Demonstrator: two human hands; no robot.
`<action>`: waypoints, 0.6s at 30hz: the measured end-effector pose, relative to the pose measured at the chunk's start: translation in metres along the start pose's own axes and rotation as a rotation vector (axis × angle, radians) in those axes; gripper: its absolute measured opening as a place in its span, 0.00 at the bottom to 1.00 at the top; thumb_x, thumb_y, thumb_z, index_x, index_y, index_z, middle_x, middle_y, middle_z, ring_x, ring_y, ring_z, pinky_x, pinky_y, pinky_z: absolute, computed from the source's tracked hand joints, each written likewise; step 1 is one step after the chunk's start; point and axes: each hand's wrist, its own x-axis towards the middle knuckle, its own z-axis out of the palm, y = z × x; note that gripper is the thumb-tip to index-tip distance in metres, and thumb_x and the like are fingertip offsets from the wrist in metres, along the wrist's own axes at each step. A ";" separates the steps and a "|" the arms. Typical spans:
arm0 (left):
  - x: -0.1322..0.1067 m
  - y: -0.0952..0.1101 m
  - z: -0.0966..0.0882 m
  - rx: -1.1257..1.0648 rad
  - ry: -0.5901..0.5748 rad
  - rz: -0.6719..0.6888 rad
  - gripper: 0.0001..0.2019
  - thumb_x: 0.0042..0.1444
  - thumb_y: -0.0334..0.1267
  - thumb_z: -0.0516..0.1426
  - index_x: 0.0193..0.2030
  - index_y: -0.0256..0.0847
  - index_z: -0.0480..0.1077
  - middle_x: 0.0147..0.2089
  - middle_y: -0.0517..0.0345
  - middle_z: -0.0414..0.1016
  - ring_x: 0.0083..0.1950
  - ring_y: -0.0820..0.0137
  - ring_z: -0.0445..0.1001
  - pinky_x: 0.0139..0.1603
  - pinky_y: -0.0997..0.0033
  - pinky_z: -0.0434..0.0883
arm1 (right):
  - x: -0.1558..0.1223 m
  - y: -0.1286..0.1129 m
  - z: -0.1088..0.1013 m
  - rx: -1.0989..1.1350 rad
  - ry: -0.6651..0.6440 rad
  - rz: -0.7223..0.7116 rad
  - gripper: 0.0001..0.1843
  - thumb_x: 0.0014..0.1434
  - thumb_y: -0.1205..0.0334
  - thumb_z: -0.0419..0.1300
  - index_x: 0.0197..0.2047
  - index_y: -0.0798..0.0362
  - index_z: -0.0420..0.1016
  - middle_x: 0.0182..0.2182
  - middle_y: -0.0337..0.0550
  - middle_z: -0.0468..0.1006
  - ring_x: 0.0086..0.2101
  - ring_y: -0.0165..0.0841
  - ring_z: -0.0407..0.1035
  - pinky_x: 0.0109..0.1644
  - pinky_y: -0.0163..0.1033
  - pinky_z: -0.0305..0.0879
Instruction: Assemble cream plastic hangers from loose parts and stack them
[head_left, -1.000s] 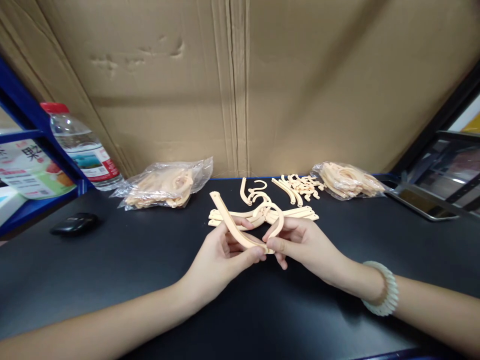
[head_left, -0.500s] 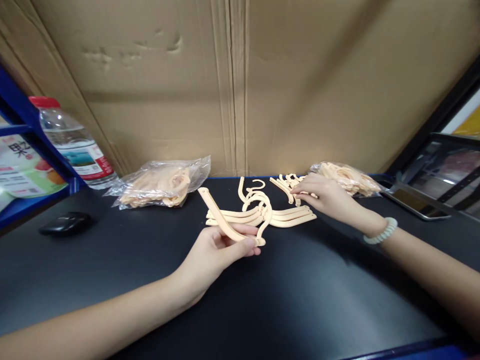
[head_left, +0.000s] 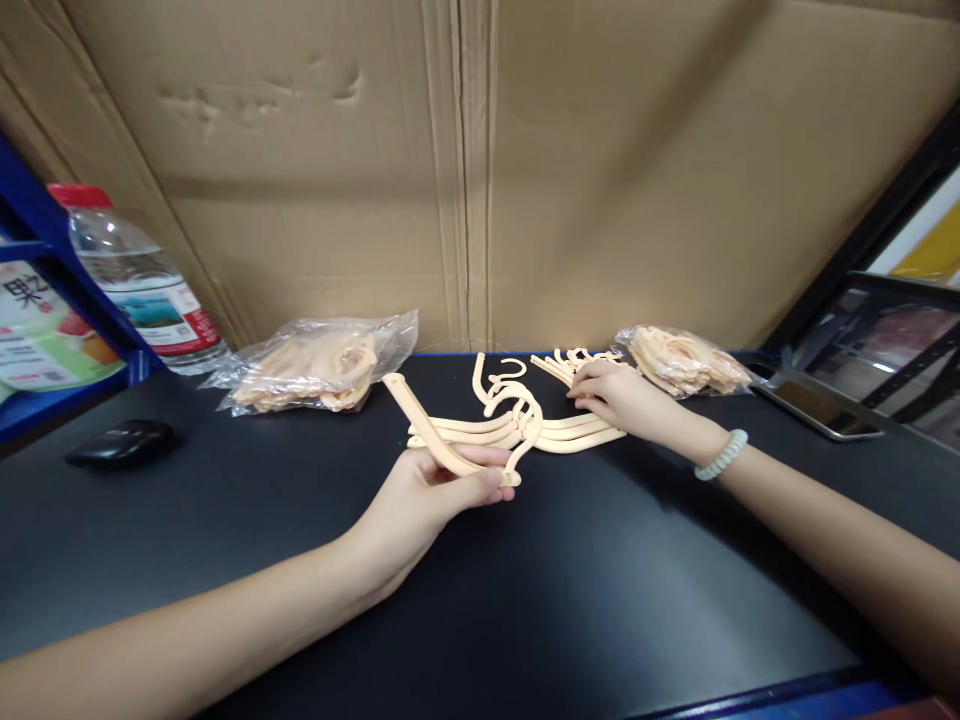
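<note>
1. Surface (head_left: 585, 600): black top; blue trim visible at the near edge, right side.
2. Computer mouse (head_left: 124, 443): black, lying near the left edge.
3. Bottle (head_left: 142, 285): clear, red cap, picture label with red section; stands at the far left corner.
4. Rack (head_left: 30, 210): blue, along the left edge; printed package (head_left: 52, 335) within, dark lettering, fruit picture.
5. Cardboard (head_left: 322, 170): brown, upright behind the far edge; vertical creases near the middle, dents left of them.
6. Flat item (head_left: 825, 402): dark face, metallic rim, toward the far right corner; identity undetermined.

Cream hanger (head_left: 424, 428) (one-armed), aslant
</note>
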 end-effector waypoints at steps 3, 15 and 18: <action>0.001 0.000 0.001 -0.019 0.003 0.003 0.11 0.40 0.34 0.71 0.32 0.35 0.80 0.34 0.53 0.81 0.35 0.67 0.80 0.43 0.71 0.78 | 0.001 -0.003 0.000 0.023 0.011 0.057 0.11 0.59 0.73 0.56 0.36 0.56 0.81 0.37 0.49 0.78 0.39 0.40 0.72 0.47 0.45 0.70; 0.003 -0.001 -0.001 -0.079 -0.024 0.002 0.10 0.42 0.35 0.71 0.32 0.34 0.80 0.37 0.53 0.80 0.36 0.68 0.79 0.42 0.74 0.78 | 0.004 -0.003 0.000 0.065 -0.001 0.075 0.15 0.55 0.78 0.55 0.37 0.56 0.81 0.38 0.49 0.79 0.39 0.38 0.73 0.48 0.45 0.70; 0.004 -0.001 0.000 -0.100 -0.060 -0.005 0.10 0.43 0.35 0.70 0.34 0.35 0.80 0.37 0.53 0.80 0.37 0.69 0.79 0.43 0.74 0.78 | 0.006 0.000 0.003 0.081 0.005 0.035 0.15 0.57 0.77 0.54 0.36 0.55 0.81 0.37 0.48 0.78 0.38 0.38 0.72 0.46 0.45 0.71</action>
